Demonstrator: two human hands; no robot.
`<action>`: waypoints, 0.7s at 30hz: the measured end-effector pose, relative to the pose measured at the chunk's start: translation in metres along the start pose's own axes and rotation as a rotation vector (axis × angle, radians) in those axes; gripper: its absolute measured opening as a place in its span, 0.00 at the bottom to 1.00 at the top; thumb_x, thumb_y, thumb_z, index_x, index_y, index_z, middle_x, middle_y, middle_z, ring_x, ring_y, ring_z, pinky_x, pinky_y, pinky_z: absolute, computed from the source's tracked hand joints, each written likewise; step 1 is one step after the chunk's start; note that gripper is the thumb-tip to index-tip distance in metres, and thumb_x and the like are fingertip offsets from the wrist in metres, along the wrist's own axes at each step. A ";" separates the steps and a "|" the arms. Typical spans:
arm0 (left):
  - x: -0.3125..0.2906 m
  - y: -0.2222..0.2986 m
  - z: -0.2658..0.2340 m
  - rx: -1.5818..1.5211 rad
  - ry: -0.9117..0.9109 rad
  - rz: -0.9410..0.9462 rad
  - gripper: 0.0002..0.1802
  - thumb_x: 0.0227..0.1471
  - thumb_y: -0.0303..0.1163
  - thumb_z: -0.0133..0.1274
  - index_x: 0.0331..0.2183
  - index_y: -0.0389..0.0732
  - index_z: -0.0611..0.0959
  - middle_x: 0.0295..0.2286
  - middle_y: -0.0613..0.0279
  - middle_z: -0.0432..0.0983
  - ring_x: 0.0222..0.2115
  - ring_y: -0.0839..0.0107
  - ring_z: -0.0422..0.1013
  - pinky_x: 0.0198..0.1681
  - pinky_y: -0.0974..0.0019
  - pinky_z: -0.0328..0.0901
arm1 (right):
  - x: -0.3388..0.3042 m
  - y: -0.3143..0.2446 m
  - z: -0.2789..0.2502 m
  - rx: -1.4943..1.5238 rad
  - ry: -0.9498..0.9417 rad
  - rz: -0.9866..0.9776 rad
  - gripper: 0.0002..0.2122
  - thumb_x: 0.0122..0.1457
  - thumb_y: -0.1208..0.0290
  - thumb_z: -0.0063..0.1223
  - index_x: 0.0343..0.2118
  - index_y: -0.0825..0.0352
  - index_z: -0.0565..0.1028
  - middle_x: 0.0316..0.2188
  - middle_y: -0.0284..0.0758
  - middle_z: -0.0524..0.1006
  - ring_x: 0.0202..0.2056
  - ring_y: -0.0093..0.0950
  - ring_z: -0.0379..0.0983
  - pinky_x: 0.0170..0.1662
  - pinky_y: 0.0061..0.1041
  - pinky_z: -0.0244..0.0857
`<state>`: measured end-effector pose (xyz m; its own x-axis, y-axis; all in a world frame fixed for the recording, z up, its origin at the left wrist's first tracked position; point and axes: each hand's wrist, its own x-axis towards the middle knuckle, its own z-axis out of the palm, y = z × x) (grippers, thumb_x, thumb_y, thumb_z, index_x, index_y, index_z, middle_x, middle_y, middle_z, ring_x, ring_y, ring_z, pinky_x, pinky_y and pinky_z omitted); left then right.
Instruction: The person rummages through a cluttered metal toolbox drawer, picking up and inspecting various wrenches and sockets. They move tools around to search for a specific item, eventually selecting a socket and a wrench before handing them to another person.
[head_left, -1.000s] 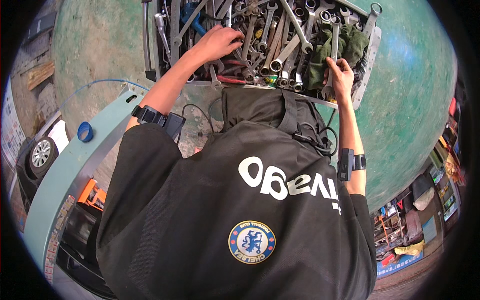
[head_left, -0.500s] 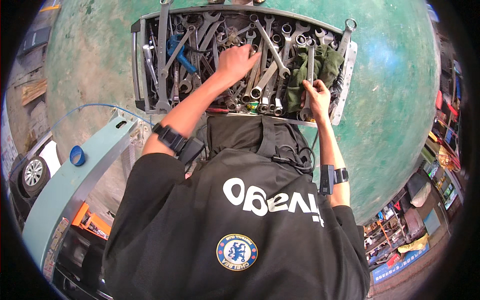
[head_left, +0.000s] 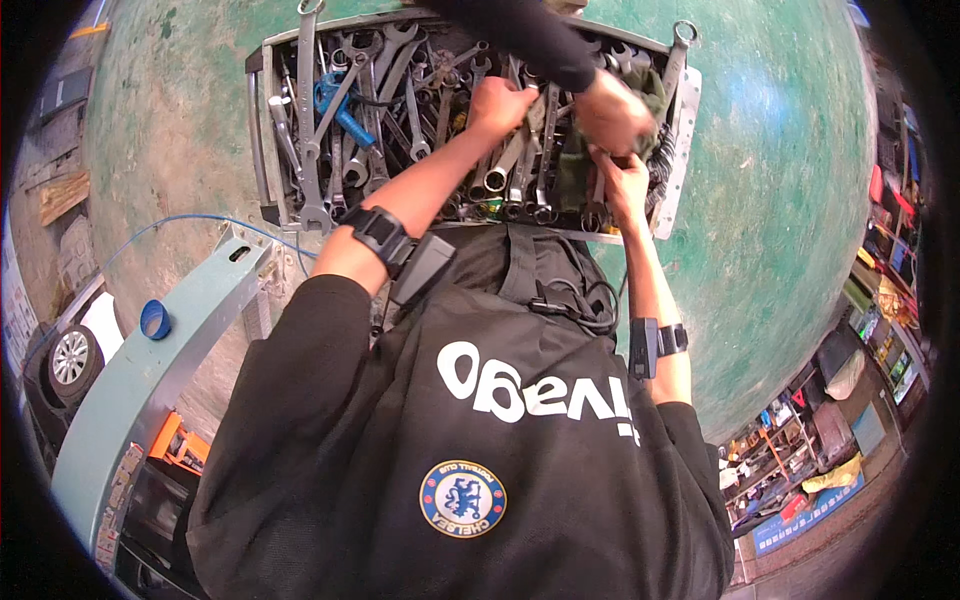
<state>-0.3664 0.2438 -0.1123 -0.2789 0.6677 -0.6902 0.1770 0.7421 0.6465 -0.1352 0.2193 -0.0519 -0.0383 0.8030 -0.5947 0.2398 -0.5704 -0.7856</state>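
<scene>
A shallow metal drawer (head_left: pixel 590 236) full of wrenches lies in front of me. My left hand (head_left: pixel 498 106) is over its middle, fingers curled in among the wrenches; what they grip is hidden. At the right end, my right hand (head_left: pixel 624 186) pinches a combination wrench (head_left: pixel 598 192), whose upper part is covered. Another person's hand (head_left: pixel 614 114), slightly blurred, reaches from the far side in a black sleeve (head_left: pixel 530 42) and comes down right above my right fingers. Beneath these two hands lies a dark green cloth (head_left: pixel 572 178).
A blue-handled tool (head_left: pixel 352 128) lies among wrenches at the drawer's left. Long wrenches stick out over its far edge. A grey-green metal beam (head_left: pixel 185 310) with a small blue cup (head_left: pixel 154 318) stands at my left. Green floor (head_left: pixel 770 200) surrounds the drawer.
Another person's arm has come in from the far side to my right hand, covering part of the cloth and wrenches. My left hand has moved slightly right and farther out.
</scene>
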 end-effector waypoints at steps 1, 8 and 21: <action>-0.001 -0.005 -0.006 -0.035 -0.035 -0.006 0.20 0.41 0.47 0.60 0.21 0.37 0.84 0.23 0.54 0.80 0.28 0.63 0.78 0.35 0.62 0.70 | 0.003 -0.002 0.002 0.035 0.003 0.037 0.13 0.53 0.66 0.63 0.33 0.71 0.77 0.25 0.30 0.77 0.25 0.16 0.67 0.29 0.17 0.62; -0.049 -0.031 -0.090 0.402 0.149 0.350 0.19 0.44 0.43 0.59 0.33 0.37 0.83 0.24 0.53 0.79 0.27 0.61 0.75 0.34 0.62 0.67 | -0.012 -0.013 0.038 -0.580 -0.344 -0.153 0.16 0.55 0.56 0.57 0.36 0.65 0.78 0.21 0.38 0.77 0.21 0.27 0.72 0.26 0.29 0.64; -0.103 -0.026 -0.113 0.658 0.472 0.459 0.09 0.47 0.37 0.53 0.29 0.42 0.81 0.27 0.54 0.77 0.30 0.56 0.75 0.34 0.54 0.69 | -0.047 0.023 0.047 -0.604 -0.491 -0.327 0.23 0.46 0.63 0.59 0.46 0.68 0.74 0.36 0.48 0.77 0.39 0.45 0.74 0.44 0.37 0.67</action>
<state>-0.4492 0.1495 -0.0209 -0.3786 0.9184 -0.1150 0.8244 0.3911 0.4092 -0.1730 0.1604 -0.0504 -0.5799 0.6657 -0.4696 0.6154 -0.0199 -0.7880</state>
